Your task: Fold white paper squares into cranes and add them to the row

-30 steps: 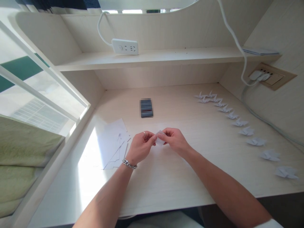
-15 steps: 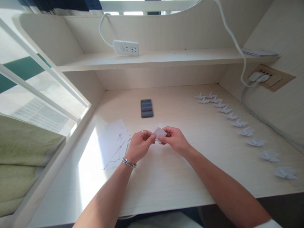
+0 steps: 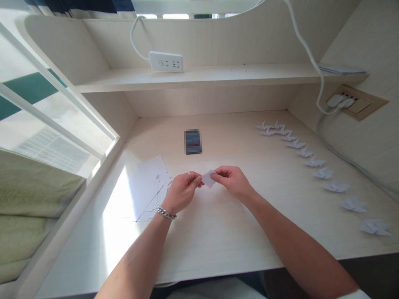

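A small folded piece of white paper (image 3: 208, 179) is pinched between both hands just above the middle of the pale wooden desk (image 3: 218, 232). My left hand (image 3: 181, 192), with a ring and a chain bracelet at the wrist, grips its left edge with fingers curled. My right hand (image 3: 233, 182) pinches its right edge. A loose pile of white paper sheets (image 3: 149, 187) lies on the desk just left of my left hand.
Several folded white paper cranes (image 3: 324, 172) lie in a curved row along the desk's right side. A dark blurred rectangular object (image 3: 192, 141) sits farther back. A power strip (image 3: 166, 61) rests on the shelf, its cable running to a wall socket (image 3: 355, 101) at right.
The paper piece has been turned and opened out a little between the fingers. Both hands stayed in nearly the same spot above the desk.
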Demonstrator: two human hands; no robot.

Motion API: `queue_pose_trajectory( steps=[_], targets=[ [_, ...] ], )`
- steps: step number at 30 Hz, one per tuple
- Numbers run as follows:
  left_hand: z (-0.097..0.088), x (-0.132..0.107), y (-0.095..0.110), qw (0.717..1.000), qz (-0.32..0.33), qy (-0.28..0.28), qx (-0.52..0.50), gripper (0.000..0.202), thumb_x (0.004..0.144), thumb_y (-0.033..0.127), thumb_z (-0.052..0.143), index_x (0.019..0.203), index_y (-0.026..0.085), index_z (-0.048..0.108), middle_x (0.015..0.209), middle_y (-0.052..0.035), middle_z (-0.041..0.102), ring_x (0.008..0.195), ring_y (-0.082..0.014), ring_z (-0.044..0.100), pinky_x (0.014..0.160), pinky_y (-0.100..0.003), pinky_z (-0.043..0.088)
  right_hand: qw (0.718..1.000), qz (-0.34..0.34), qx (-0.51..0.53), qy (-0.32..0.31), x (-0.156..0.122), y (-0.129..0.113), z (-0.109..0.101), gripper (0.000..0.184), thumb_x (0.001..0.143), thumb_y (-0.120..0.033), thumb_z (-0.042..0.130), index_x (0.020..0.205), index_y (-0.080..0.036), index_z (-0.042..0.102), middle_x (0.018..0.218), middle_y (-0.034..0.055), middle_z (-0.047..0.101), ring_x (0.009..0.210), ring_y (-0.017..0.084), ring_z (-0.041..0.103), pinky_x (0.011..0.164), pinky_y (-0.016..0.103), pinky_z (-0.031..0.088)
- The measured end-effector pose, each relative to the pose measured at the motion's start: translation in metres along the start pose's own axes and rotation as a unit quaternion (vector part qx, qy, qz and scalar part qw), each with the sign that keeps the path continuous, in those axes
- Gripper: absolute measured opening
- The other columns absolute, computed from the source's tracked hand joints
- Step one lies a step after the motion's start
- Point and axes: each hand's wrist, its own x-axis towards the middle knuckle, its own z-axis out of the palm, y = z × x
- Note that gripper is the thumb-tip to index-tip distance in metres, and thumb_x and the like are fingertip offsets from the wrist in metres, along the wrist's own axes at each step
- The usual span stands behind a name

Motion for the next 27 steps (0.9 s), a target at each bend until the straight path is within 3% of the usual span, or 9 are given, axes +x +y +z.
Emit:
queue_pose_trajectory(
  steps=[3,6,9,12,27],
  targets=[
    [-0.001,0.002,-0.004,0.998,0.0,0.053,-0.036,0.027,0.09,0.04,0.052,0.084,0.019,0.068,0.077,-0.0049,0.07,0.072,-0.0168,0.064,0.069,-0.029,0.049,0.999,0.017,0.042,0.023,0.0,0.001,0.003,0.024,0.074,-0.04,0.072,0.083,-0.018,0.074,0.059,-0.0004,0.064,0.05,0.013,0.054,0.051,0.028,0.042],
    [0.0,0.003,-0.005,0.989,-0.017,0.103,-0.106,0.026,0.086,0.04,0.059,0.093,0.016,0.067,0.077,-0.0045,0.07,0.067,-0.0148,0.062,0.065,-0.028,0.05,0.993,0.018,0.099,0.056,0.0,0.002,0.007,0.025,0.072,-0.04,0.075,0.085,-0.018,0.075,0.062,0.0018,0.068,0.056,0.015,0.061,0.057,0.03,0.048],
    [0.005,0.002,0.0,0.977,-0.034,0.092,-0.189,0.034,0.077,0.036,0.071,0.103,0.016,0.065,0.069,-0.0015,0.068,0.061,-0.0134,0.061,0.06,-0.026,0.049,0.988,-0.001,0.138,0.065,-0.002,0.001,0.011,0.025,0.069,-0.037,0.078,0.087,-0.019,0.076,0.074,0.0045,0.073,0.072,0.019,0.068,0.071,0.036,0.054],
    [0.013,-0.001,0.006,0.967,-0.039,0.082,-0.236,0.035,0.074,0.034,0.075,0.102,0.015,0.065,0.066,-0.0015,0.069,0.061,-0.0141,0.063,0.06,-0.026,0.049,0.987,-0.025,0.152,0.054,-0.004,-0.001,0.015,0.024,0.068,-0.034,0.079,0.087,-0.021,0.076,0.082,0.005,0.075,0.08,0.021,0.069,0.078,0.039,0.054],
    [0.019,-0.001,0.008,0.954,-0.03,0.105,-0.278,0.028,0.073,0.033,0.076,0.092,0.014,0.068,0.074,-0.0057,0.073,0.063,-0.0134,0.064,0.063,-0.027,0.052,0.983,-0.026,0.18,0.023,-0.006,-0.002,0.018,0.026,0.067,-0.039,0.08,0.086,-0.021,0.075,0.081,0.0045,0.075,0.077,0.021,0.069,0.073,0.039,0.056]
  ],
)
